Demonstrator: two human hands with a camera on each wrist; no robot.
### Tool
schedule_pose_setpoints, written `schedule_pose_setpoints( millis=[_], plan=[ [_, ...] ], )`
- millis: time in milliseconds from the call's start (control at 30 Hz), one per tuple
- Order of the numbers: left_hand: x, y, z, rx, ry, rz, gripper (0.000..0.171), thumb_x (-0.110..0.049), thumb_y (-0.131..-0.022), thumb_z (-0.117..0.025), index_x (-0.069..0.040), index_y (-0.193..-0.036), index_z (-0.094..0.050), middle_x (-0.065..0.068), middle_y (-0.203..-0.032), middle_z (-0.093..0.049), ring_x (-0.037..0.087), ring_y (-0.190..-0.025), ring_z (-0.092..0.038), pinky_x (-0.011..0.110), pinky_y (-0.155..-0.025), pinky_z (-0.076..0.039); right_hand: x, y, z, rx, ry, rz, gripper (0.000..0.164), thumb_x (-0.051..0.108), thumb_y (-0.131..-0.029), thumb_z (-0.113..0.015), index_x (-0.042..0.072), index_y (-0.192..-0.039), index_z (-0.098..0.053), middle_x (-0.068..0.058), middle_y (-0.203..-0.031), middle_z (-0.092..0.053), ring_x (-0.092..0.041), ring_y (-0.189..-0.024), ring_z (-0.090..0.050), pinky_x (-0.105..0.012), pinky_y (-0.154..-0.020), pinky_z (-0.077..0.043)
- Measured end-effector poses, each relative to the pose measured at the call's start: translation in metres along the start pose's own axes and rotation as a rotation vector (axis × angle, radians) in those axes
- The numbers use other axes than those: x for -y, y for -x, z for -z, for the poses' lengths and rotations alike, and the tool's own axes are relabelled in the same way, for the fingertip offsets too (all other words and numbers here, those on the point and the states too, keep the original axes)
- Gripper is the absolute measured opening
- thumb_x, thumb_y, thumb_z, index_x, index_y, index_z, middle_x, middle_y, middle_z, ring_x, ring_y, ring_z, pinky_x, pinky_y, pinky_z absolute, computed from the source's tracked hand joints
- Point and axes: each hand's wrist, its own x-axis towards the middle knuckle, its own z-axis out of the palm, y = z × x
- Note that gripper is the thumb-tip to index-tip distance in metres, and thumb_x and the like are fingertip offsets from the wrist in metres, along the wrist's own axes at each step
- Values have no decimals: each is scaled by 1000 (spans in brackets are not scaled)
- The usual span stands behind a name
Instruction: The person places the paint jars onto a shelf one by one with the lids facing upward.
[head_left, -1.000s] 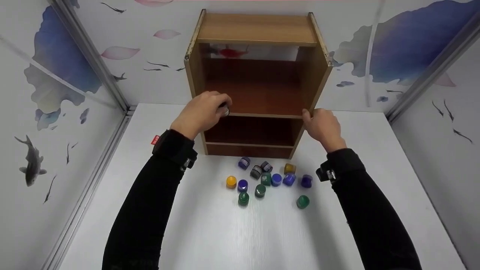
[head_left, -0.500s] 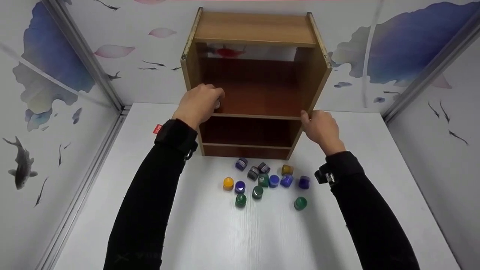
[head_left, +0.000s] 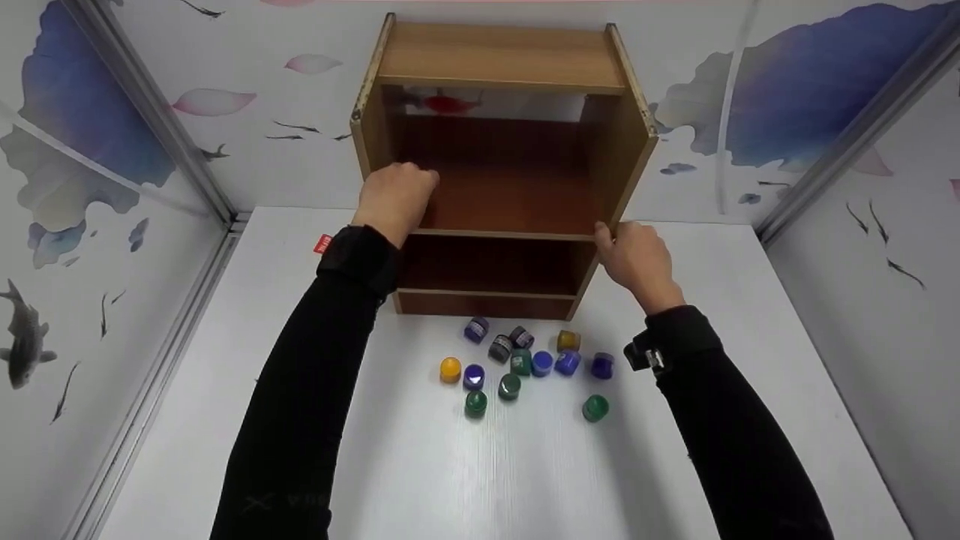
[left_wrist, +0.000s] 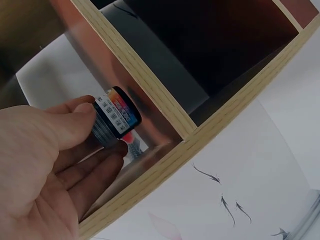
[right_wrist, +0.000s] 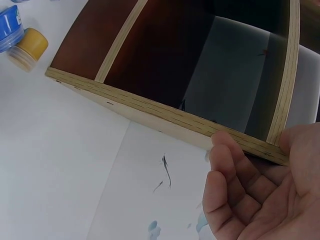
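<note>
A small wooden shelf unit [head_left: 504, 52] stands upright with its open front towards me. My left hand [head_left: 396, 196] reaches into the left side of its upper compartment. In the left wrist view that hand pinches a small paint jar [left_wrist: 118, 114] with a dark end and a colourful label, held just over the middle shelf board. The head view hides this jar behind the hand. My right hand [head_left: 636, 259] grips the front edge of the right side panel [right_wrist: 165, 114], thumb at the end of the middle board and fingers curled along the outside.
Several paint jars lie or stand on the white table [head_left: 525, 480] before the shelf unit, among them a yellow jar [head_left: 450, 369], a blue jar [head_left: 567, 363] and a green jar [head_left: 595, 408]. White printed walls [head_left: 90, 225] enclose the table at the back and sides.
My left hand has moved slightly left and deeper into the upper compartment with the jar. The right hand keeps its grip on the side panel. The head view has shifted a little.
</note>
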Motion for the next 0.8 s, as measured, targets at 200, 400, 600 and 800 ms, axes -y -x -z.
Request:
schedule_pose_setpoints(
  millis=[200, 400, 600, 800],
  plan=[
    [-1, -2, 2, 9, -27, 3, 23, 2, -98, -50, -5, -112, -66, 20, -109, -69, 35, -97, -67, 47, -80, -56, 1, 1, 0, -10, 0, 1, 52, 39, -102, -38, 8, -62, -49, -8, -64, -51, -25, -59, -50, -35, -52, -38],
    [-3, 0, 1, 15, -65, 13, 23, 1, -98, -51, -6, -112, -67, 19, -107, -70, 35, -95, -68, 47, -79, -56, 0, 1, -2, 1, 0, -4, 51, 39, -103, -37, 9, -63, -48, -7, -64, -49, -24, -59, -49, -33, -51, -36],
    [-5, -1, 0, 58, -101, 32, 24, 1, -97, -53, -8, -116, -65, 18, -108, -70, 33, -95, -68, 45, -79, -57, 0, 1, -1, -6, 3, -4, 51, 38, -102, -37, 7, -64, -50, -9, -66, -52, -26, -61, -52, -36, -53, -38],
    [-5, 0, -1, 54, -109, 29, 24, 1, -98, -51, -8, -118, -61, 19, -103, -69, 33, -91, -68, 45, -76, -57, 1, 1, -2, -12, 7, -10, 51, 38, -102, -36, 8, -64, -50, -10, -68, -53, -27, -63, -53, -38, -54, -40]
  ],
)
